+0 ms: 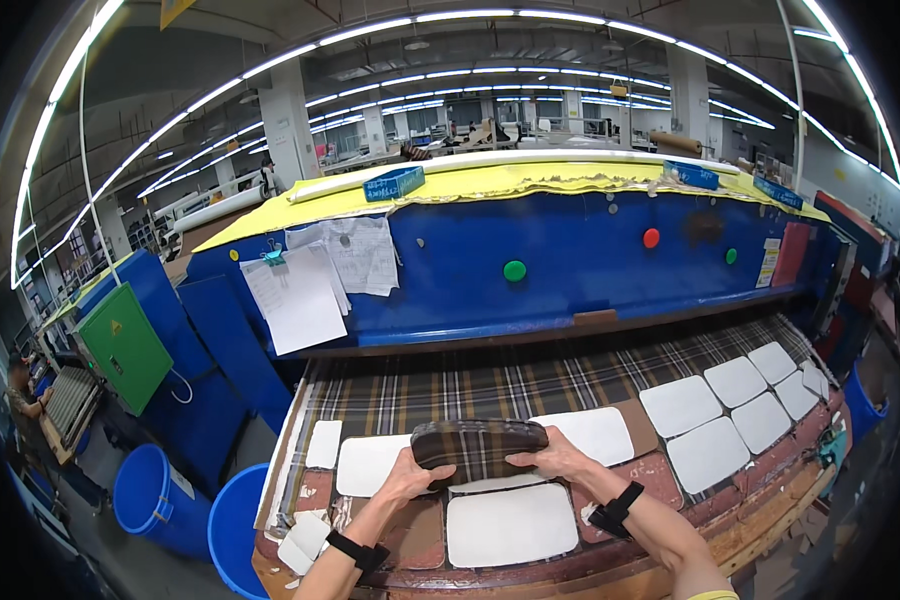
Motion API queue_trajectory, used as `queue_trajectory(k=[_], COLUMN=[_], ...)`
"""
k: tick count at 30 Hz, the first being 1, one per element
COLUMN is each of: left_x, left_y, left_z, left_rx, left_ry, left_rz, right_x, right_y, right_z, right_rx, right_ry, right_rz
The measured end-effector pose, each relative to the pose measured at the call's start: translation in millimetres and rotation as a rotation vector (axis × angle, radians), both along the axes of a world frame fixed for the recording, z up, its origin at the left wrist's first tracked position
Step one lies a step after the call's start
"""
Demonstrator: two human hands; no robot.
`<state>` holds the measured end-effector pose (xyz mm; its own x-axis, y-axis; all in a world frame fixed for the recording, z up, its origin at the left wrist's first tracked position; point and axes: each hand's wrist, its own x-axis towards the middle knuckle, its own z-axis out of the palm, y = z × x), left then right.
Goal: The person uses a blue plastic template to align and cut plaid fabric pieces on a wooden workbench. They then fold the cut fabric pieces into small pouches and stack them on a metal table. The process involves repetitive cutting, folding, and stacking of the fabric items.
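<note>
Between my two hands is a stack of dark plaid fabric pieces (480,447) with rounded corners, raised slightly above the work table. My left hand (417,474) grips its left end, thumb on the near face. On the right end my right hand (558,456) closes in the same way. Several white rounded panels (512,525) lie around it, one directly below the stack and others to the left and right. Behind the stack, plaid cloth (400,388) spreads across the table and runs under the blue machine (460,270). Each wrist wears a black band.
Green buttons (514,271) and a red button (651,238) sit on the machine front, with papers (295,295) clipped at left. Two blue bins (155,497) stand left of the table. A green electrical box (125,348) and a co-worker (32,405) are farther left.
</note>
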<state>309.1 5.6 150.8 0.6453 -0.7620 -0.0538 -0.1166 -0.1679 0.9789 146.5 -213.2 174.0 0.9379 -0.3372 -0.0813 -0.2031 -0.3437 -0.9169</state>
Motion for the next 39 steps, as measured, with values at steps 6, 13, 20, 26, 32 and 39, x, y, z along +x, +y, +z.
queue_trajectory(k=[6,13,20,26,32,39], left_x=[-46,-105,-182,-244,-308,-375], left_y=[23,39,27,27,9,8], left_z=[63,51,47,29,11,12], left_rx=[-0.143,-0.121,-0.058,0.044,0.105,0.253], left_ry=[0.43,0.662,0.748,0.752,0.599,0.219], left_rz=[-0.044,-0.176,-0.301,-0.224,-0.252,-0.201], right_x=[-50,-145,-249,-314,-381,-447], right_y=[15,70,80,81,82,90], right_z=[46,64,32,17,-4,-49], right_rx=[0.499,0.637,0.745,0.773,0.807,0.922], right_ry=[-0.086,-0.151,-0.122,-0.037,-0.108,-0.244], right_rz=[-0.012,-0.242,-0.427,-0.358,-0.499,-0.59])
